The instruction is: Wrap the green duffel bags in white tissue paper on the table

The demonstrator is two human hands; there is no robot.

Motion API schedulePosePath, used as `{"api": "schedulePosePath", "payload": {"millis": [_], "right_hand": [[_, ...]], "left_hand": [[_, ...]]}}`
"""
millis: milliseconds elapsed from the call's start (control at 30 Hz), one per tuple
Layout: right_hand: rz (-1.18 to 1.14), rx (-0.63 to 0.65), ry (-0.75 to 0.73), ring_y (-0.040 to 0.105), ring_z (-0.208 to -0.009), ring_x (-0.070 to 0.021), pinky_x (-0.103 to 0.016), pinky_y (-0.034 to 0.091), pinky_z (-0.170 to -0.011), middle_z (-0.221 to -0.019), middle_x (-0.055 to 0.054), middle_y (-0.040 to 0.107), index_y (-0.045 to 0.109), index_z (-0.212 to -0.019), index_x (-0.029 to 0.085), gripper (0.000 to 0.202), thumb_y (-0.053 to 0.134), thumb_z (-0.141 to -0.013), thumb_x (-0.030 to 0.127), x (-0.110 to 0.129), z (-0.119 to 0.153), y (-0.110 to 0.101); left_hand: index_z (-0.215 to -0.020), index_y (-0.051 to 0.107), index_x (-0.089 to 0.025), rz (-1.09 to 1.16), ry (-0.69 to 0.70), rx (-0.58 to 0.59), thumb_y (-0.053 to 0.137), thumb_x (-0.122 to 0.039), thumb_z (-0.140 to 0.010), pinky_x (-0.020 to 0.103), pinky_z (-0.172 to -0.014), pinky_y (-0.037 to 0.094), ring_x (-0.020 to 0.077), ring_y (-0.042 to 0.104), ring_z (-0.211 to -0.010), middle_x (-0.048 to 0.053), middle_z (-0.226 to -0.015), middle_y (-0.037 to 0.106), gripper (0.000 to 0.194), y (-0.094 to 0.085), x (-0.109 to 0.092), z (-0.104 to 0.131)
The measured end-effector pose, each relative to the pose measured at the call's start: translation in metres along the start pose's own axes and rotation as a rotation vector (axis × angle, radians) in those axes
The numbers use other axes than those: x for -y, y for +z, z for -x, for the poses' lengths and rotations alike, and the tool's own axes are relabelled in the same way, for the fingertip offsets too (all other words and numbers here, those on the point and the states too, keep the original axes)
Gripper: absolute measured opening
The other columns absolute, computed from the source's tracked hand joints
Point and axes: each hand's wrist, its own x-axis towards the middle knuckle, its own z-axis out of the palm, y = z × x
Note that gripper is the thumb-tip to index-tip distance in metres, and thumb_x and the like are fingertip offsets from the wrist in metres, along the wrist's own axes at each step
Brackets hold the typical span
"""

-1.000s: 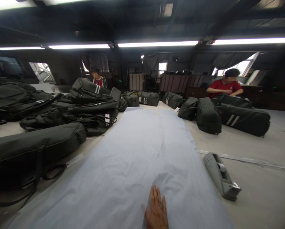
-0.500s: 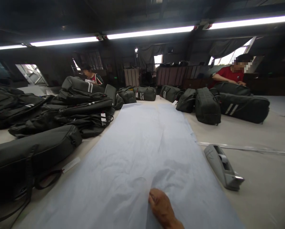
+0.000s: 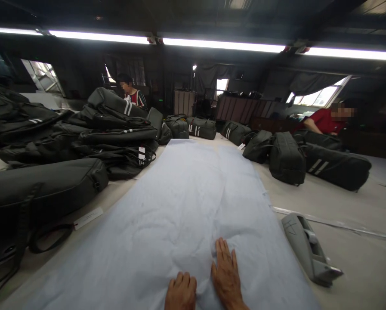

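A long, thin pale-blue sheet (image 3: 186, 198) with creases runs down the table away from me. My right hand (image 3: 226, 275) lies flat on its near part, fingers stretched out and pointing forward. Just to the left, at the bottom edge of view, my left hand (image 3: 180, 292) has its fingers curled down onto the sheet, with wrinkles around them. The left fingertips are hidden. On the table right of the sheet stands a grey tape dispenser (image 3: 310, 249), apart from both hands.
A dark bag (image 3: 50, 185) with a strap and white tag lies close on the left. Behind it is a pile of dark bags (image 3: 115, 137). More striped bags (image 3: 335, 165) stand at the right and far end. Two people (image 3: 325, 120) are beyond the bags.
My right hand has gone from closed on the sheet to flat and open, slightly farther forward. My left hand has come into view beside it. The camera view has tilted.
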Motion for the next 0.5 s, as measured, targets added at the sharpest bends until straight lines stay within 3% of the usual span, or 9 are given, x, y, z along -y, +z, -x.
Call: {"api": "schedulePosePath", "payload": {"millis": [133,233,300,400,500], "right_hand": [[0.000,0.014,0.015,0.033,-0.142,-0.0300,-0.058,0.025,-0.116,-0.152,-0.016,0.039,0.038,-0.147,0.011,0.061,0.039,-0.096,0.045,0.009,0.002,-0.008],[-0.025,0.026,-0.056,0.037,-0.140,-0.0318,-0.057,0.031,-0.113,-0.152,-0.014,0.040,0.041,-0.147,0.016,0.064,0.043,-0.095,0.053,0.022,0.011,-0.006],[-0.062,0.027,-0.127,0.042,-0.137,-0.0331,-0.057,0.035,-0.111,-0.147,-0.010,0.047,0.048,-0.143,0.025,0.055,0.048,-0.093,0.048,0.030,0.018,-0.004],[-0.128,0.029,-0.210,0.051,-0.130,-0.0305,-0.053,0.038,-0.111,-0.137,-0.004,0.059,0.055,-0.136,0.034,0.044,0.052,-0.092,0.035,0.033,0.023,-0.007],[-0.188,0.069,-0.312,0.055,-0.126,-0.0246,-0.045,0.044,-0.110,-0.135,0.000,0.060,0.056,-0.135,0.033,0.043,0.049,-0.093,0.028,0.020,0.027,-0.019]], "left_hand": [[-0.090,0.058,-0.022,0.287,-0.062,-0.100,0.040,-0.019,-0.093,0.024,-0.076,0.047,0.0167,0.065,-0.083,0.002,-0.086,0.069,0.019,-0.051,0.020,-0.003],[-0.088,0.056,-0.024,0.326,-0.034,-0.113,0.040,-0.024,-0.092,0.022,-0.072,0.047,0.0151,0.064,-0.076,-0.002,-0.080,0.068,0.016,-0.069,0.016,0.000],[-0.100,0.058,-0.026,0.228,0.026,0.014,0.045,-0.017,-0.084,0.023,-0.079,0.048,0.0169,0.067,-0.089,-0.001,-0.092,0.072,0.022,-0.067,0.006,0.002],[-0.128,0.053,-0.027,0.090,0.098,0.232,0.047,-0.007,-0.071,0.027,-0.094,0.048,0.0211,0.063,-0.112,0.003,-0.122,0.069,0.062,-0.053,-0.008,0.000],[-0.141,0.045,-0.025,0.077,0.144,0.266,0.044,-0.005,-0.070,0.032,-0.102,0.046,0.0237,0.061,-0.119,0.006,-0.132,0.064,0.073,-0.037,-0.013,-0.006]]}}
